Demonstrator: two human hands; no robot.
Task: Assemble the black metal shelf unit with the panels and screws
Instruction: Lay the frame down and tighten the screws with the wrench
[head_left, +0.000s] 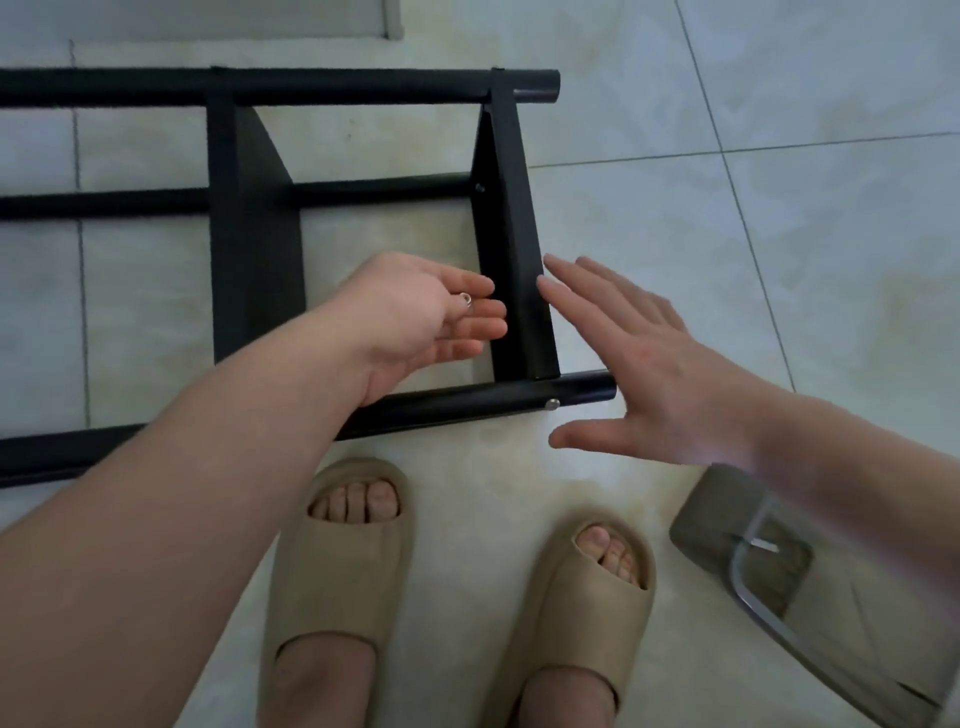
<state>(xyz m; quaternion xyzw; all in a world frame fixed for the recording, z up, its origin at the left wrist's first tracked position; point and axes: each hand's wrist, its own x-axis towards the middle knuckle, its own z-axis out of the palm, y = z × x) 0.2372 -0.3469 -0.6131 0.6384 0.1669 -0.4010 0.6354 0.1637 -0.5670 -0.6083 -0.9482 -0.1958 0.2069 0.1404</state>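
The black metal shelf frame (291, 85) lies on its side on the tiled floor, with three long tubes and two flat panels between them. The right panel (511, 244) stands on edge near the tube ends. A silver screw head (553, 404) shows in the near tube (467, 402). My left hand (415, 317) lies palm up just left of that panel and pinches a small silver nut (465, 298) between thumb and fingers. My right hand (639, 364) is spread flat, its fingertips at the panel's right face.
My two feet in beige slides (337, 561) stand just in front of the near tube. A grey-green bag with a clear plastic pouch (769, 561) lies on the floor at the right, under my right forearm. Pale floor tiles stretch to the right.
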